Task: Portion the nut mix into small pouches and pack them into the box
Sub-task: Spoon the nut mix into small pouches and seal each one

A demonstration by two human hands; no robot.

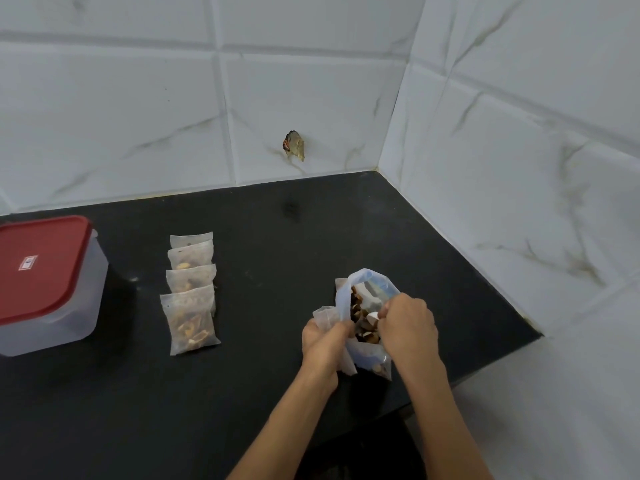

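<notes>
A large clear bag of nut mix stands open on the black counter, right of centre. My left hand grips a small empty pouch against the bag's left side. My right hand is curled at the bag's mouth, fingers pinching something among the nuts. Several filled small pouches lie in an overlapping row to the left. A translucent box with a red lid stands shut at the far left.
White tiled walls close the counter at the back and right. A small brown object sticks on the back wall. The counter's right end drops off near the bag.
</notes>
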